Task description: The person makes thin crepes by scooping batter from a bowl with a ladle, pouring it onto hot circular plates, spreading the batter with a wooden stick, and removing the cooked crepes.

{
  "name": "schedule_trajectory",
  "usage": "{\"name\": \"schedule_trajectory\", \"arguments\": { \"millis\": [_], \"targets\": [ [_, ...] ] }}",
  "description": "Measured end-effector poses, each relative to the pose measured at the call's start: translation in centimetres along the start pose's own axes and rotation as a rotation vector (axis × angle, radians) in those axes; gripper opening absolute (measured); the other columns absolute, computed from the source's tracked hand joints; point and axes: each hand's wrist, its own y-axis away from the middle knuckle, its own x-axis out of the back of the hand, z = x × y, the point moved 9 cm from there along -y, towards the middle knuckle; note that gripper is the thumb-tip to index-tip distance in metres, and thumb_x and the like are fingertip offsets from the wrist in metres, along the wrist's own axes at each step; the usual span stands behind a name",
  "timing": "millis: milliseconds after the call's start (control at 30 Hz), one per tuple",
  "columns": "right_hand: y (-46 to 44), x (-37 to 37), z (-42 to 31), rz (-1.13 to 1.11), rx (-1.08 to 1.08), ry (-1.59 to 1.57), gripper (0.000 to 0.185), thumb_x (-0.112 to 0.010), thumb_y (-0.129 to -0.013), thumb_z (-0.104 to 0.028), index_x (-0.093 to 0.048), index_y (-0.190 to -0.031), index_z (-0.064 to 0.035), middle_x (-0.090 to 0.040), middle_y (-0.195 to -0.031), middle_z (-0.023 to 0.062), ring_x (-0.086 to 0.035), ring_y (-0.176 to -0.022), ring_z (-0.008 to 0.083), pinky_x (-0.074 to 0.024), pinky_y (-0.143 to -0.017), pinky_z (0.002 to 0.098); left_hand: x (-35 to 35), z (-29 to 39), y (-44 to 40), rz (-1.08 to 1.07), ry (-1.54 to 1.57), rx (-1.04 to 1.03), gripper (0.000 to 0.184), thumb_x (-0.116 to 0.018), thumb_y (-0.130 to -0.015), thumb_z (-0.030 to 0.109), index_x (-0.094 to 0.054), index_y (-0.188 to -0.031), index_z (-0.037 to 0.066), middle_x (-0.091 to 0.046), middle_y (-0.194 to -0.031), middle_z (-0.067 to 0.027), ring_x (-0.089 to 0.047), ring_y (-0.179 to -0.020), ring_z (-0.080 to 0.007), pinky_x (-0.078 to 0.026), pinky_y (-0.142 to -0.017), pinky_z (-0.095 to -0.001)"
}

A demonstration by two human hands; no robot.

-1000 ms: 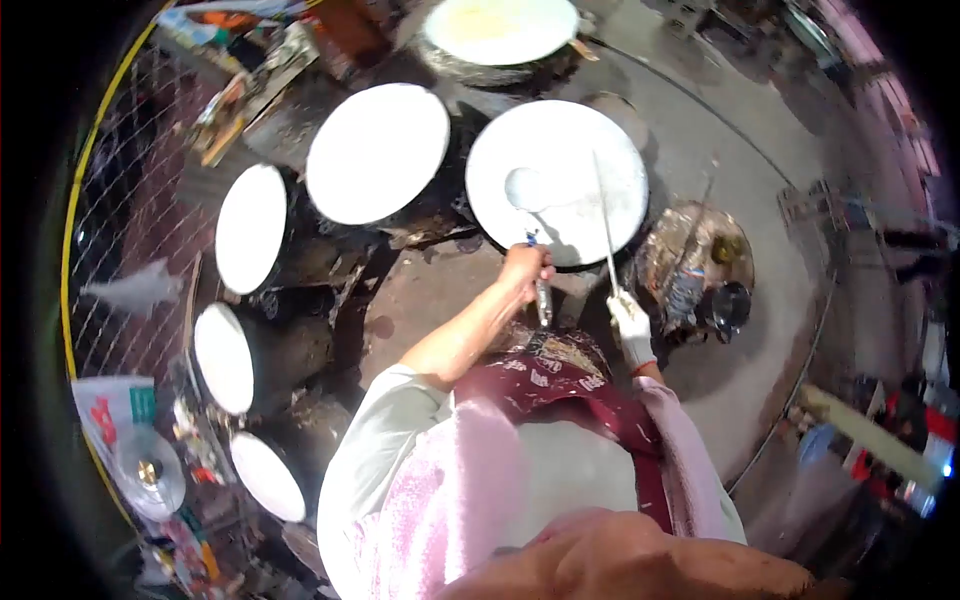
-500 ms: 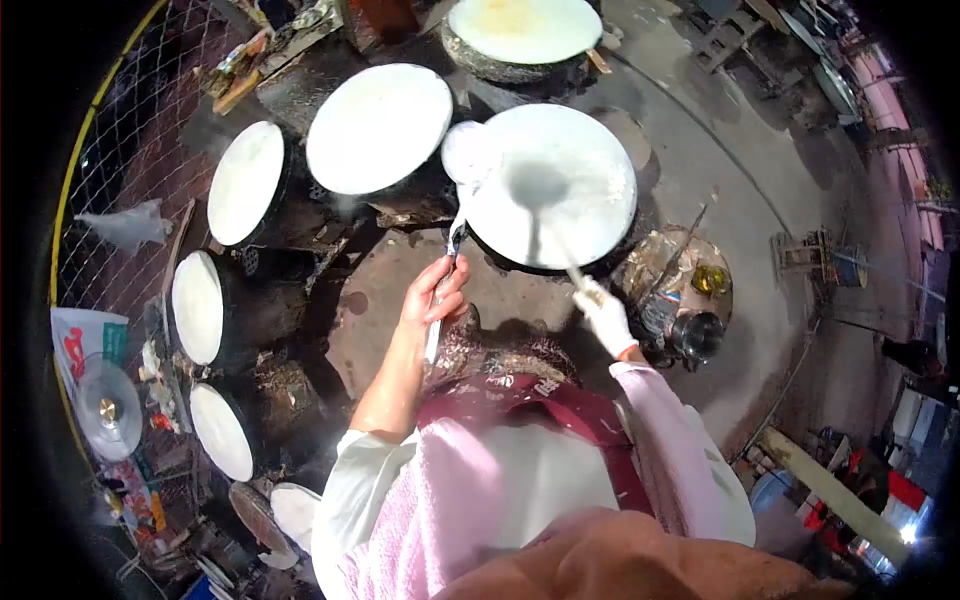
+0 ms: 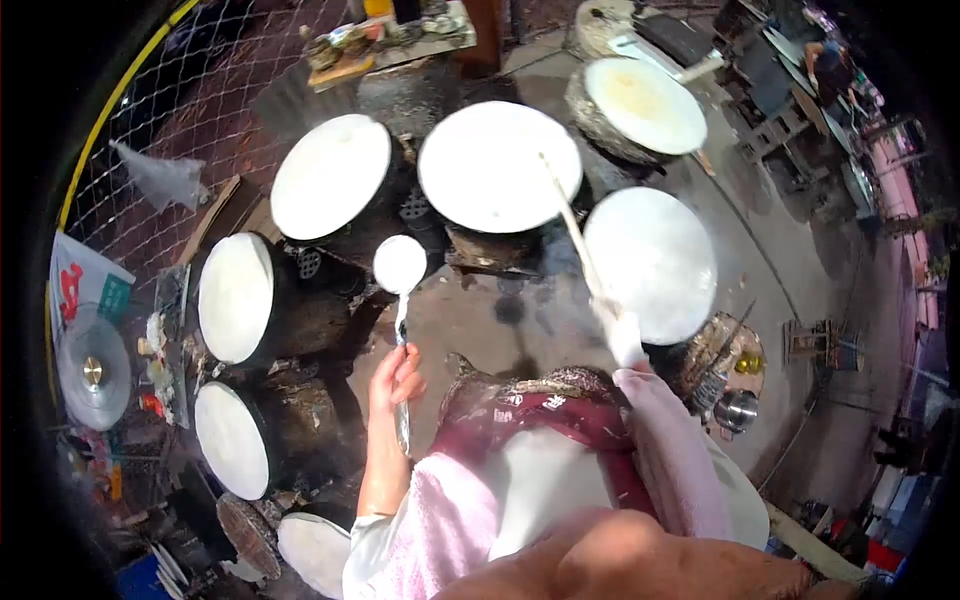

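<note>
while left hand [image 3: 396,377] grips one ladle [image 3: 400,264], right hand [image 3: 622,335] holds one stick [image 3: 570,218]

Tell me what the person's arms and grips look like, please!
The left grip is bare, with no glove, and the left forearm is bare up to a whitish sleeve. The right grip wears a white glove. Past that glove is a fuzzy-looking pink covering; I can't tell whether it's a sleeve or a towel.
</note>
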Motion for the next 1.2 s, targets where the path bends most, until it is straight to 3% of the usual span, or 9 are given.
{"name": "schedule_trajectory", "arguments": {
  "millis": [67, 100, 333, 467, 633, 733, 867, 1100, 1200],
  "targets": [
    [-5.1, -4.3, -3.3, 0.035, -0.079, 0.142, 0.030, -0.061, -0.092, -0.027, -0.064, -0.106, -0.0008, -0.064, -0.082, 0.0064, -0.054, -0.076, 0.0126, -0.0452, -0.072, 0.0282, 3.7, 4.5, 1.9, 0.084, 0.038, -0.058, 0.023, -0.046, -0.099, 0.023, -0.059, -0.101, 0.004, -0.043, -0.061, 0.0062, -0.029, -0.033, -0.0043, -0.023, -0.037, -0.0211],
    [-8.3, -5.9, -3.9, 0.017, 0.063, 0.228, 0.030, -0.062, -0.091, -0.026, -0.064, -0.107, -0.0014, -0.065, -0.084, 0.0082, -0.056, -0.078, 0.0148, -0.0454, -0.077, 0.0297, 5.3, 6.5, 2.7, 0.118, 0.038, -0.078, 0.023, -0.047, -0.099, 0.023, -0.060, -0.101, 0.004, -0.043, -0.062, 0.0062, -0.029, -0.034, -0.0044, -0.023, -0.038, -0.0213],
    [-8.8, -20.6, -7.0, -0.140, -0.088, 0.202, 0.042, -0.067, -0.088, -0.016, -0.057, -0.123, 0.0049, -0.065, -0.109, 0.0058, -0.058, -0.098, 0.0125, -0.0439, -0.089, 0.0242, 14.4, 17.3, 10.9, 0.286, 0.071, -0.312, 0.022, -0.049, -0.098, 0.024, -0.061, -0.099, 0.006, -0.043, -0.063, 0.0056, -0.031, -0.036, -0.0047, -0.025, -0.041, -0.0232],
    [-9.3, -28.8, -7.5, -0.139, -0.082, -0.026, 0.038, -0.067, -0.088, -0.013, -0.059, -0.122, 0.0019, -0.061, -0.090, -0.0005, -0.055, -0.080, 0.0064, -0.0445, -0.071, 0.0203, 17.4, 19.5, 15.2, 0.293, 0.169, -0.458, 0.021, -0.048, -0.098, 0.023, -0.061, -0.100, 0.006, -0.043, -0.063, 0.0050, -0.030, -0.035, -0.0055, -0.024, -0.040, -0.0230],
    [-2.4, -51.7, -20.7, -0.843, -0.397, -0.069, 0.025, -0.069, -0.086, -0.016, -0.061, -0.108, -0.0073, -0.055, -0.075, -0.0048, -0.048, -0.064, 0.0036, -0.0373, -0.053, 0.0190, 19.3, 19.6, 20.0, 0.331, 0.362, -0.646, 0.025, -0.042, -0.100, 0.021, -0.060, -0.102, 0.004, -0.043, -0.063, 0.0040, -0.031, -0.034, -0.0057, -0.026, -0.039, -0.0232],
    [-5.2, -65.8, -17.3, -1.071, -0.158, -0.095, 0.019, -0.073, -0.082, -0.022, -0.057, -0.092, -0.0160, -0.048, -0.063, -0.0066, -0.040, -0.044, 0.0051, -0.0290, -0.038, 0.0223, 20.3, 18.8, 22.9, 0.382, 0.432, -0.768, 0.028, -0.038, -0.101, 0.021, -0.059, -0.105, 0.003, -0.043, -0.063, 0.0045, -0.032, -0.033, -0.0060, -0.026, -0.036, -0.0241],
    [-7.0, -76.8, -19.7, -1.011, -0.291, 0.155, 0.027, -0.077, -0.077, -0.030, -0.054, -0.083, -0.0181, -0.037, -0.052, -0.0050, -0.031, -0.035, 0.0092, -0.0229, -0.032, 0.0261, 20.0, 17.3, 26.0, 0.547, 0.534, -0.956, 0.027, -0.039, -0.101, 0.022, -0.060, -0.104, 0.004, -0.044, -0.063, 0.0046, -0.031, -0.032, -0.0061, -0.026, -0.036, -0.0243],
    [-11.9, -91.3, -20.7, -1.026, -0.013, 0.254, 0.040, -0.082, -0.070, -0.023, -0.061, -0.096, -0.0011, -0.057, -0.064, 0.0040, -0.047, -0.043, 0.0134, -0.0363, -0.038, 0.0302, 16.5, 16.3, 26.1, 0.695, 0.779, -1.249, 0.025, -0.044, -0.099, 0.018, -0.061, -0.102, 0.001, -0.044, -0.061, 0.0029, -0.034, -0.035, -0.0060, -0.026, -0.037, -0.0238],
    [-14.5, -94.2, -19.2, -0.921, 0.278, 0.428, 0.050, -0.078, -0.072, -0.018, -0.058, -0.110, 0.0082, -0.066, -0.096, 0.0138, -0.063, -0.082, 0.0249, -0.0511, -0.073, 0.0348, 15.5, 14.4, 26.4, 0.610, 0.777, -1.383, 0.027, -0.039, -0.102, 0.019, -0.054, -0.108, -0.001, -0.043, -0.067, 0.0040, -0.034, -0.035, -0.0042, -0.028, -0.041, -0.0219]
  ]
}}
